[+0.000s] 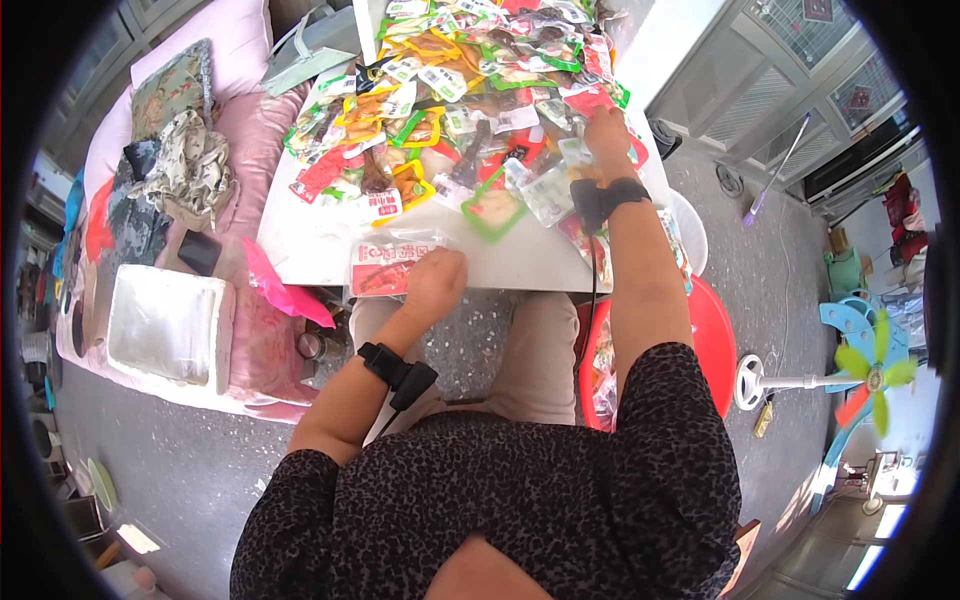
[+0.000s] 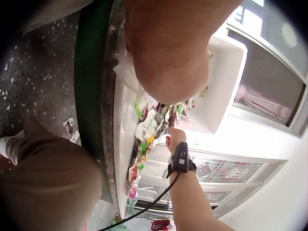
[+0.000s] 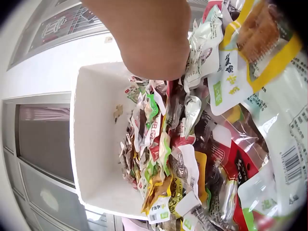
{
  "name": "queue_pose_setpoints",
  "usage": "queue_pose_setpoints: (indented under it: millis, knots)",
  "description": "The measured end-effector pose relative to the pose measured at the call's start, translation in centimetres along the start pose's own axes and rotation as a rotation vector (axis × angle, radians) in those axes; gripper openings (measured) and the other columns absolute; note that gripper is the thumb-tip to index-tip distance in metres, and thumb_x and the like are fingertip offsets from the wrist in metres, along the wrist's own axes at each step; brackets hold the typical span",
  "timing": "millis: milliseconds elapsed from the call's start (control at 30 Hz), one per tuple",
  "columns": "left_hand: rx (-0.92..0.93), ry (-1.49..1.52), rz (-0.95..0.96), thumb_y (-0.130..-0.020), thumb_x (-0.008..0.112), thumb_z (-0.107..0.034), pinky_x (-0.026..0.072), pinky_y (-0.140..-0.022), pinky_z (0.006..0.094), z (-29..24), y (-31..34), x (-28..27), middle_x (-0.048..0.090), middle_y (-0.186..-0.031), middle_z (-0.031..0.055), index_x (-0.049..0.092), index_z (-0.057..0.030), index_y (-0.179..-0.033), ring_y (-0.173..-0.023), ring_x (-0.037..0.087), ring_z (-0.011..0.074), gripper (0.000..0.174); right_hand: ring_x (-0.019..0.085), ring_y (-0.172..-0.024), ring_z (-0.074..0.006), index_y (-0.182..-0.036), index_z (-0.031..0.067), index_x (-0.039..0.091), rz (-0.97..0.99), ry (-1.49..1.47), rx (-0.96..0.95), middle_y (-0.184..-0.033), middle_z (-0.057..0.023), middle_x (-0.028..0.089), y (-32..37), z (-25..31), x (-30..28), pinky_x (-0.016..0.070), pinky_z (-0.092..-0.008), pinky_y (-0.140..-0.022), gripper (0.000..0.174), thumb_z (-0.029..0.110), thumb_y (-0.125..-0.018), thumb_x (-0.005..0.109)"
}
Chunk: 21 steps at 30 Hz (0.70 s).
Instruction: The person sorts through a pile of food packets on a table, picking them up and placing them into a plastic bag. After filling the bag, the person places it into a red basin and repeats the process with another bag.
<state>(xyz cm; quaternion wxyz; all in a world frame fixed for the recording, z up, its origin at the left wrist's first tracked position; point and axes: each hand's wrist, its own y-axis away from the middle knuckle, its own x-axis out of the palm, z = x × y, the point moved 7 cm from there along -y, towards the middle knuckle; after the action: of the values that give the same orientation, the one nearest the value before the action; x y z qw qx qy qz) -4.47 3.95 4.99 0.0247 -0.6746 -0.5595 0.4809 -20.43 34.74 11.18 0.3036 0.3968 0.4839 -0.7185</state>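
Observation:
My left hand (image 1: 438, 283) grips a clear plastic bag (image 1: 372, 275) with red print at the table's front edge. Curled fingers cover the bag's right side. In the left wrist view this hand (image 2: 171, 62) hides most of the bag. My right hand (image 1: 607, 140) reaches to the right side of a pile of small snack packets (image 1: 470, 130), fingertips at a red packet (image 1: 588, 98). Seen from the right wrist, that hand (image 3: 156, 43) hangs over the packets, its fingertips hidden; I cannot tell whether it pinches one.
A white foam box (image 3: 98, 139) stands behind the pile. Beside the table's right side sits a red basin (image 1: 708, 340) with packets inside. Another white foam box (image 1: 170, 325) is on the pink-covered bed at left, near a bright pink bag (image 1: 285, 290). A fan (image 1: 875, 378) stands far right.

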Motion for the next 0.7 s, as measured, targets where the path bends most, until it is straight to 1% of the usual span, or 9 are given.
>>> queue_pose_setpoints:
  millis: [100, 167, 200, 300, 400, 500, 533, 633, 700]
  knots:
    - [0.012, 0.003, 0.010, -0.069, 0.050, -0.008, 0.0405, -0.055, 0.0392, 0.1, 0.0, 0.0, 0.048, -0.063, 0.0124, 0.047, -0.0044, -0.068, -0.061, 0.049, 0.0304, 0.005, 0.052, -0.079, -0.0335, -0.080, 0.0056, 0.050, -0.020, -0.028, -0.088, -0.086, -0.0156, 0.052, 0.0, 0.3, -0.2, 0.0422, -0.0404, -0.067, 0.010, 0.007, -0.071, 0.045]
    - [0.022, -0.009, 0.006, -0.070, 0.053, -0.007, 0.0430, -0.058, 0.0369, -0.2, 0.0, -0.3, 0.050, -0.063, 0.0118, 0.049, -0.0040, -0.072, -0.061, 0.051, 0.0294, 0.005, 0.052, -0.076, -0.0336, -0.077, 0.0051, 0.048, -0.079, -0.060, -0.182, -0.084, -0.0159, 0.052, 0.4, 0.4, -0.9, 0.0423, -0.0410, -0.065, 0.008, 0.007, -0.071, 0.044]
    - [0.025, -0.007, 0.001, -0.070, 0.053, -0.007, 0.0429, -0.058, 0.0368, -0.2, 0.0, -0.3, 0.050, -0.063, 0.0119, 0.049, -0.0040, -0.071, -0.061, 0.051, 0.0294, 0.005, 0.052, -0.074, -0.0337, -0.076, 0.0048, 0.047, -0.109, -0.076, -0.229, -0.083, -0.0161, 0.052, 0.9, 0.8, -1.6, 0.0423, -0.0413, -0.063, 0.006, 0.007, -0.071, 0.044]
    - [0.011, -0.001, 0.002, -0.071, 0.052, -0.007, 0.0424, -0.057, 0.0365, -0.3, -0.2, -0.5, 0.050, -0.064, 0.0120, 0.049, -0.0038, -0.071, -0.061, 0.051, 0.0295, 0.004, 0.052, -0.069, -0.0336, -0.074, 0.0044, 0.046, -0.211, -0.151, -0.248, -0.075, -0.0157, 0.053, 2.8, 1.1, -4.7, 0.0416, -0.0420, -0.058, 0.004, 0.008, -0.072, 0.045]
    - [-0.031, 0.019, 0.018, -0.072, 0.051, -0.007, 0.0419, -0.057, 0.0363, -0.2, -0.1, -0.5, 0.051, -0.066, 0.0123, 0.049, -0.0035, -0.072, -0.062, 0.051, 0.0297, 0.004, 0.052, -0.065, -0.0340, -0.075, 0.0047, 0.047, -0.297, -0.244, -0.319, -0.069, -0.0151, 0.053, 4.9, 1.9, -9.1, 0.0412, -0.0409, -0.055, 0.006, 0.011, -0.074, 0.046]
    - [-0.039, 0.047, 0.001, -0.072, 0.051, -0.008, 0.0416, -0.058, 0.0364, -0.1, -0.1, -0.5, 0.052, -0.069, 0.0128, 0.049, -0.0030, -0.073, -0.065, 0.051, 0.0297, 0.005, 0.051, -0.062, -0.0338, -0.079, 0.0050, 0.050, -0.309, -0.481, -0.225, -0.068, -0.0165, 0.053, 6.2, 1.7, -12.4, 0.0409, -0.0390, -0.055, 0.009, 0.013, -0.076, 0.047]
    - [-0.046, 0.057, -0.001, -0.073, 0.050, -0.009, 0.0415, -0.058, 0.0364, 0.0, 0.0, -0.5, 0.052, -0.070, 0.0130, 0.050, -0.0028, -0.073, -0.066, 0.052, 0.0296, 0.006, 0.052, -0.052, -0.0248, -0.081, 0.0035, 0.052, -0.344, -0.564, -0.275, -0.065, -0.0120, 0.055, 6.5, 1.4, -12.6, 0.0411, -0.0320, -0.049, 0.011, 0.013, -0.078, 0.049]
    - [-0.078, 0.062, 0.003, -0.074, 0.050, -0.010, 0.0415, -0.059, 0.0363, 0.2, 0.2, -0.8, 0.052, -0.072, 0.0133, 0.050, -0.0025, -0.074, -0.068, 0.052, 0.0295, 0.007, 0.048, -0.048, -0.0120, -0.080, 0.0012, 0.052, -0.051, -1.071, 0.025, -0.063, -0.0045, 0.053, 7.8, 0.7, -11.3, 0.0393, -0.0236, -0.045, 0.011, 0.011, -0.077, 0.050]
    - [-0.096, 0.070, -0.001, -0.074, 0.049, -0.010, 0.0415, -0.059, 0.0362, 0.1, 0.4, -0.8, 0.052, -0.072, 0.0135, 0.050, -0.0025, -0.075, -0.069, 0.052, 0.0296, 0.008, 0.046, -0.047, -0.0087, -0.080, 0.0010, 0.051, 0.017, -1.205, 0.112, -0.061, -0.0025, 0.051, 9.4, 0.8, -10.7, 0.0375, -0.0211, -0.043, 0.011, 0.011, -0.078, 0.050]
